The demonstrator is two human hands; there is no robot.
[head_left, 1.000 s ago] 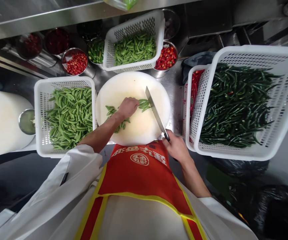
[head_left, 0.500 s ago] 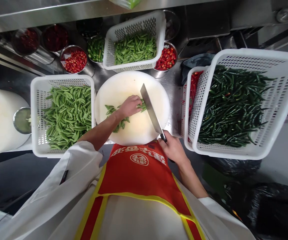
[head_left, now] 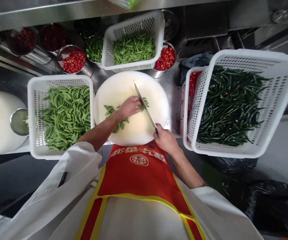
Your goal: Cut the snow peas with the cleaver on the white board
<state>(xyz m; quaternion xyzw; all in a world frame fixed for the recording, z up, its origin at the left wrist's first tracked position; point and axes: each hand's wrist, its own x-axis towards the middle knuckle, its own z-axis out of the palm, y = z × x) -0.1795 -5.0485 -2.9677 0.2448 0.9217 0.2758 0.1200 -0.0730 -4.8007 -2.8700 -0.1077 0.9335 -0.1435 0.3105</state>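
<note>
My right hand (head_left: pixel 166 138) is closed around the dark handle of a cleaver (head_left: pixel 146 109), its blade now nearly edge-on over a round white cutting board (head_left: pixel 156 90). Against the blade's left side, my left hand (head_left: pixel 131 106) presses curled fingers down on green pea pods (head_left: pixel 146 102); part of the pods shows on the blade's right side. More cut pod pieces (head_left: pixel 120 125) lie on the board below and left of my left hand, partly hidden by the forearm. A white basket (head_left: pixel 91 100) of whole pea pods (head_left: pixel 66 116) stands at the board's left.
A large white basket (head_left: pixel 234 153) of dark green chillies stands at right, over a smaller basket of red chillies (head_left: pixel 193 86). Behind the board are another basket (head_left: pixel 131 65) of cut pods and metal bowls of chopped red chillies (head_left: pixel 73 61). A small bowl (head_left: pixel 20 121) is far left.
The cleaver has moved left and turned from showing its broad face to nearly edge-on, with cut pods now on its right. My left hand stays almost in place.
</note>
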